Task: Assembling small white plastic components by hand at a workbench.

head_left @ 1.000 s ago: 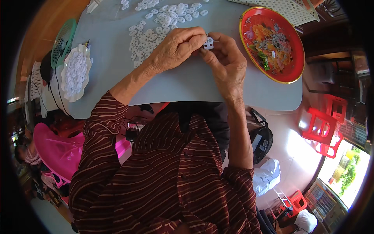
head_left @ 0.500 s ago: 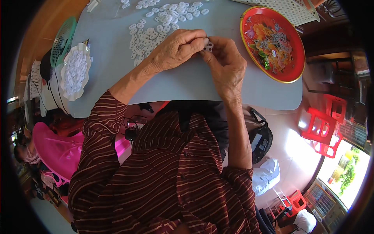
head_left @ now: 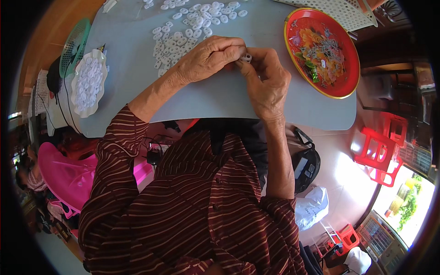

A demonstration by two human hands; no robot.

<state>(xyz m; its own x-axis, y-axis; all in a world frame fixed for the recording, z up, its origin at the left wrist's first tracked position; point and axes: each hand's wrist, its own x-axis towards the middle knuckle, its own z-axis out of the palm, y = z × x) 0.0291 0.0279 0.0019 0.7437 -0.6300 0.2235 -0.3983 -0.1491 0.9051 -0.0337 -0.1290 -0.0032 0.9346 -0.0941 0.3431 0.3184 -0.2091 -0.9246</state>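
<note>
Above the grey table (head_left: 201,103), my two hands meet fingertip to fingertip. Between them is a small white plastic piece with oval holes (head_left: 246,57), partly covered by the fingers. My right hand (head_left: 268,78) pinches it between thumb and index finger. My left hand (head_left: 213,57) is closed too, its thumb and fingertips pressed at the piece's left side; whether it also grips something smaller is hidden. Many similar white oval pieces (head_left: 176,46) lie loose on the tabletop beyond and left of my left hand.
At the right stands a red, gold-rimmed tray (head_left: 298,68) with small grey metal-looking bits and one white piece. A scalloped white dish (head_left: 103,75) full of white pieces sits at the left, next to a green basket (head_left: 75,43). A white perforated basket (head_left: 339,11) is at the far right.
The white piece has turned slightly between my fingertips. Both hands stay in nearly the same place.
</note>
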